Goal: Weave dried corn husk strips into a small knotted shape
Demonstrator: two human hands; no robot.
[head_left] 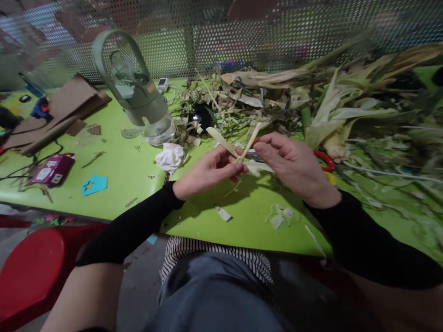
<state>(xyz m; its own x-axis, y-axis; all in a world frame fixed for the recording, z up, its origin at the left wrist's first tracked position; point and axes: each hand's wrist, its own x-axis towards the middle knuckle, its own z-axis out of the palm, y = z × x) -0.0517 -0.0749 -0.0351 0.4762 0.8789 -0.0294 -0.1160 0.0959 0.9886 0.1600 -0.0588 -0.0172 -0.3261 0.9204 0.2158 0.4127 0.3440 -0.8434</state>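
Between both hands, above the table, is a small bundle of pale corn husk strips (249, 142) that cross at a knot-like point. My left hand (212, 169) pinches that crossing between thumb and fingers; a thin fibre hangs below. On the other side, my right hand (294, 166) has its thumb and fingers closed at the strips' right side, its fingertips partly hidden. A red ring-shaped handle (325, 160) shows behind the right hand. A greyish piece also appears between the hands; whether it belongs to that handle I cannot tell.
A pale green water bottle (145, 99) and crumpled tissue (170, 157) stand left of the hands. Heaped corn husks (341, 108) cover the back right by a perforated screen (194, 41). Farther left are cardboard (65, 108), a purple device (53, 169) and a red stool (32, 272).
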